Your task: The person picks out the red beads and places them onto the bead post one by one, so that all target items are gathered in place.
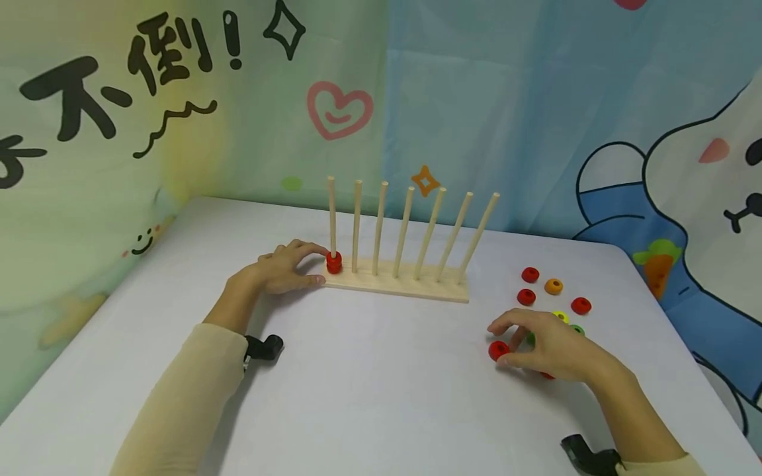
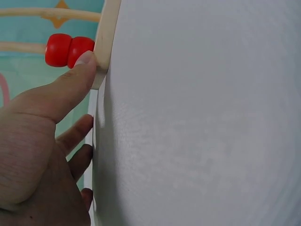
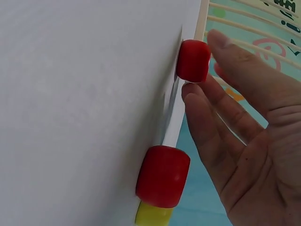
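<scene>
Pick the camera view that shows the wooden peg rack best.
The head view: the wooden peg rack fits in frame, base and all seven pegs. The left wrist view shows only one end, with two pegs cut off; the right wrist view, a strip of base and several pegs running out of frame.

The board (image 1: pixel 393 285), pale wood, lies flat with seven pegs (image 1: pixel 379 228) standing up; the left hand (image 1: pixel 287 268) touches its left end. Two red beads (image 1: pixel 334 262) are stacked low on the leftmost peg. To the board's right lie loose beads: red, orange (image 1: pixel 553 286), yellow (image 1: pixel 560 316) and green (image 1: pixel 577 328), some partly hidden by the right hand (image 1: pixel 550 347). One loose red bead (image 1: pixel 499 351) sits beside that hand's thumb.
</scene>
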Available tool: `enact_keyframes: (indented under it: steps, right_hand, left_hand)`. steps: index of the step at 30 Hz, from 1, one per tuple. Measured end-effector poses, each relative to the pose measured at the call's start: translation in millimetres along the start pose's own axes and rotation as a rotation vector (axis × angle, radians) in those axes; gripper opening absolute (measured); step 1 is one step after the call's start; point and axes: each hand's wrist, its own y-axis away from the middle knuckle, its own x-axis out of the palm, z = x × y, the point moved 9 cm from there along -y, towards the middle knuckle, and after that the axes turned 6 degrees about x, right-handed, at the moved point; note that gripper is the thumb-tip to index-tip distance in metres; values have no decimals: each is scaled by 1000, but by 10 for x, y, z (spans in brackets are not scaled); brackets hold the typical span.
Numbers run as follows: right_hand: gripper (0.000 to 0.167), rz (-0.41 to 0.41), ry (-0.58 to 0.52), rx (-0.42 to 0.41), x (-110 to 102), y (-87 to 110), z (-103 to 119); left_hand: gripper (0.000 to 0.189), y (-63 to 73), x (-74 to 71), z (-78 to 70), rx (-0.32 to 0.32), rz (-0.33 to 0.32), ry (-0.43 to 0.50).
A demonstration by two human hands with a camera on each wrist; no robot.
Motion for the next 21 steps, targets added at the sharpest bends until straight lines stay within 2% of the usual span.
enact_keyframes:
  steps: [4, 21]
  right_hand:
    - [45, 18, -1, -32, 37, 8, 16]
    - [35, 33, 34, -21, 81, 4, -11]
  left_hand:
    - [66, -3, 10, -1, -8, 3, -5]
    - [66, -4, 23, -4, -6, 4, 5]
